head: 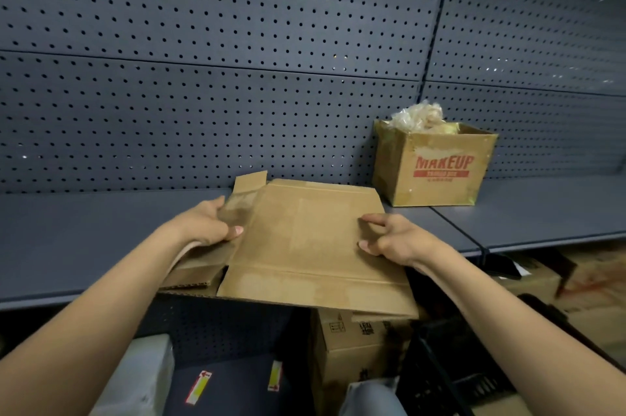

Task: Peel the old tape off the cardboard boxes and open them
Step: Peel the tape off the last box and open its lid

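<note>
Left grip (210, 222) curled round the left flap of a flattened box (305, 239), thumb on top; right grip (389, 241) pinching its right edge. Box sits centre frame, overhanging the shelf (84, 239) front. MAKEUP box (437, 171) stands open at centre right, crumpled film (418, 117) inside.

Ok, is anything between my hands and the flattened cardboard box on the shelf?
Nothing visible: the left hand grips the flattened cardboard box at its left flap, the right hand at its right edge. The MAKEUP box stands apart, back right.
</note>
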